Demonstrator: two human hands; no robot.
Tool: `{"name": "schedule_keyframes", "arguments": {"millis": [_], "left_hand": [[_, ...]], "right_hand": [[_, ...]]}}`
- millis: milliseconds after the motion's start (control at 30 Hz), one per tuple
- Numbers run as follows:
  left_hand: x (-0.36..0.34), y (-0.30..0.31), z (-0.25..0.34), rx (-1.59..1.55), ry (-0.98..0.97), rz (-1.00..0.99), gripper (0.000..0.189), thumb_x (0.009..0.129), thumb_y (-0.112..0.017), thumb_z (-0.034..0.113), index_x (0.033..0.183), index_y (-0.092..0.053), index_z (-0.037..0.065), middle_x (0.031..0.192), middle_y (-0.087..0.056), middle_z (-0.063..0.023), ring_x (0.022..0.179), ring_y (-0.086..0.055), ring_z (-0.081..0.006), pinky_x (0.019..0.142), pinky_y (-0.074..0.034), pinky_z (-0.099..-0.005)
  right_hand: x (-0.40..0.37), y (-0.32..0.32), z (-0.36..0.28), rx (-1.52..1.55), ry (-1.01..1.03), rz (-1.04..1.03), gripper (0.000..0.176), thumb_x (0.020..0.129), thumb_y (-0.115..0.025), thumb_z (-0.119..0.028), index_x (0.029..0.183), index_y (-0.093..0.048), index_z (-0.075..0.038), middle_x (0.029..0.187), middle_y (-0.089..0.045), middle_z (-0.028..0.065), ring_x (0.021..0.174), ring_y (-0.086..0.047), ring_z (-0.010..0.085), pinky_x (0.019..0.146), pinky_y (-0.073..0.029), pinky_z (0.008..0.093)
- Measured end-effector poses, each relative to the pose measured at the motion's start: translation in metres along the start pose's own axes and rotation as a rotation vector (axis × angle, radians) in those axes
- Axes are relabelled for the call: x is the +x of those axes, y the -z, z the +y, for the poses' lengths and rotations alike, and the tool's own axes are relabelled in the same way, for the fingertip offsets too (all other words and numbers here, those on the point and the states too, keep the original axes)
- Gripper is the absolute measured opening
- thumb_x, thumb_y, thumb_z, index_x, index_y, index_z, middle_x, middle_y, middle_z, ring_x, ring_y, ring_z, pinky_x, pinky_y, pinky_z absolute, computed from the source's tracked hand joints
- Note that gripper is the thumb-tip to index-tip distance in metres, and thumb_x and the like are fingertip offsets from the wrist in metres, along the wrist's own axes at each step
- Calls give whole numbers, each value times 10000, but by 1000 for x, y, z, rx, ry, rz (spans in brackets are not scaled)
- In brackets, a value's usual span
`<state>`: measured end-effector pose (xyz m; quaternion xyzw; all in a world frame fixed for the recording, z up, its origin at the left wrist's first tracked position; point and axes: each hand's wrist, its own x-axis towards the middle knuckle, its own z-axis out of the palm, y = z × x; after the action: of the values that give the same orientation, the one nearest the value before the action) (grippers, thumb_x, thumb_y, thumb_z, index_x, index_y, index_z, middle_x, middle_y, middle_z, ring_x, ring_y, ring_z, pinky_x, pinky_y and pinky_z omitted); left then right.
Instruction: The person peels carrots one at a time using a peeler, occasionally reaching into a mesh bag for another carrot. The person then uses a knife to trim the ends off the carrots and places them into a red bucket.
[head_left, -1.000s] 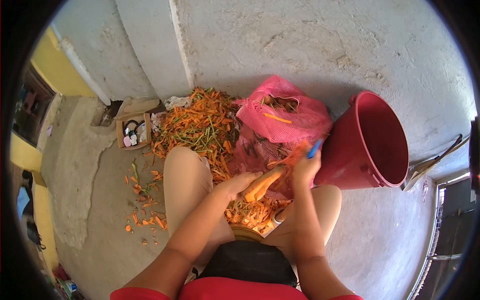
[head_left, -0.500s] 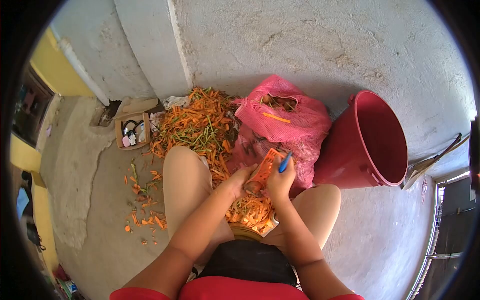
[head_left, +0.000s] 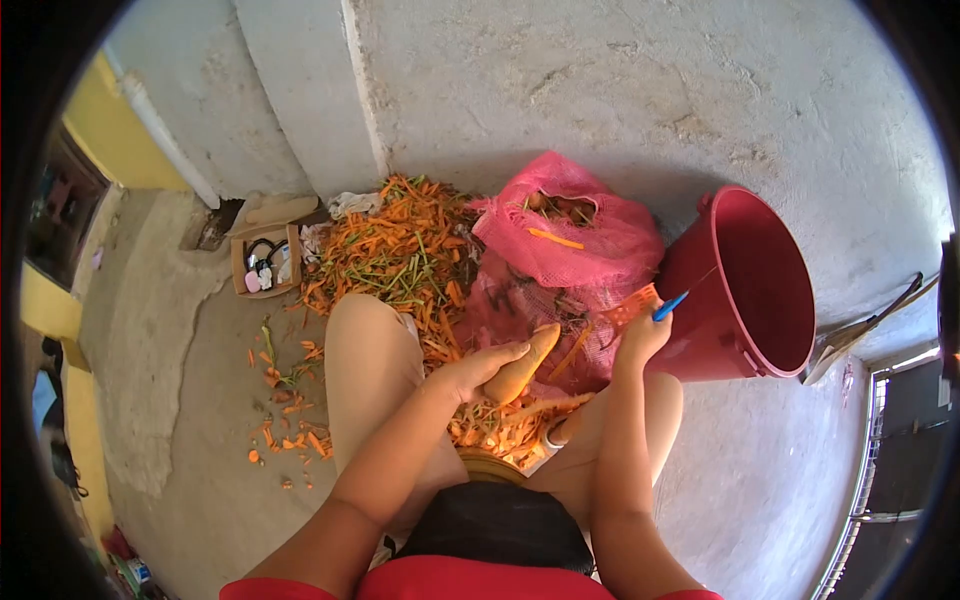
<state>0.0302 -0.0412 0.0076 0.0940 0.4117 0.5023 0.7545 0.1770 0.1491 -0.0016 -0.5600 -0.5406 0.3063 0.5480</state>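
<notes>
Clasping a thick carrot in the left hand — fingers clamped round its side, narrower end angled away from the body — above orange peelings gathered between bent legs. Holding a blue-handled tool in the right hand, well apart from the carrot, with fingers closed around the handle beside an orange perforated piece; too small to tell how tool and piece join. Seated low on a concrete floor, facing a pink mesh sack slumped near a rough grey wall, with brown produce showing through its opening and one orange strip lying on the mesh. Flanked on the right by a large red bucket, tilted in view, and on the left by a broad heap of orange and green scraps — with a small open cardboard box of mixed items just beyond and loose trimmings scattered across the floor near the left knee.
</notes>
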Motion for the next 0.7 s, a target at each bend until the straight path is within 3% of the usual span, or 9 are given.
{"name": "schedule_keyframes", "arguments": {"millis": [67,133,300,400,500,567,600,667,700], "left_hand": [[4,1,0,-48,48,51,388,857,-396,389,999,-479,37,829,-553,-94,630,-564,-166,537,-476,-265],[16,10,-7,-113,43,37,346,867,-387,348,990,-476,37,813,-564,-82,637,-570,-174,546,-486,-274],[14,-5,-4,-427,5,115,317,875,-370,317,952,-498,37,780,-574,-68,644,-577,-177,551,-490,-294],[14,-5,-3,-323,-20,72,337,873,-376,333,934,-509,29,783,-574,-71,663,-578,-172,576,-489,-295],[14,12,-5,-51,45,-159,374,865,-392,357,966,-504,15,801,-575,-75,680,-574,-161,588,-487,-286],[4,10,-4,91,65,-163,405,855,-402,383,989,-501,14,820,-572,-80,671,-570,-154,585,-485,-280],[-2,6,-2,164,76,-164,421,850,-407,395,1001,-500,13,830,-571,-82,666,-568,-150,583,-485,-278],[-10,-5,5,74,48,-98,440,838,-433,397,1051,-471,14,842,-566,-101,663,-569,-163,576,-489,-290],[-10,-5,6,51,19,-92,443,833,-443,399,1054,-466,17,843,-565,-105,661,-570,-169,575,-490,-294]], "right_hand": [[-29,-7,-11,174,55,-101,184,819,-494,-171,786,-508,9,655,-526,92,580,-462,157,564,-394,289],[-62,-10,-27,242,-16,-299,159,822,-493,-144,807,-511,14,661,-500,55,604,-448,132,564,-386,279],[-116,-5,-71,11,77,-476,121,826,-488,-116,814,-488,4,578,-447,39,523,-410,105,474,-353,270],[-110,-4,-69,-167,136,-477,118,818,-502,-112,807,-492,5,570,-454,37,524,-413,106,470,-354,273],[-78,-13,-39,-131,116,-287,135,810,-511,-117,773,-486,10,547,-447,61,496,-401,130,463,-352,283],[-30,-9,-11,-174,-12,-114,111,774,-510,-111,810,-501,-5,605,-524,165,527,-508,278,508,-393,380],[-16,-4,-7,-307,144,32,135,782,-505,-135,786,-495,-1,610,-522,166,535,-507,262,517,-391,380],[10,3,16,-78,-80,40,194,813,-484,-167,744,-484,14,579,-492,117,479,-416,198,489,-371,327],[7,5,5,-25,-79,45,196,820,-479,-165,751,-486,18,575,-475,87,484,-398,169,485,-360,307]]}}
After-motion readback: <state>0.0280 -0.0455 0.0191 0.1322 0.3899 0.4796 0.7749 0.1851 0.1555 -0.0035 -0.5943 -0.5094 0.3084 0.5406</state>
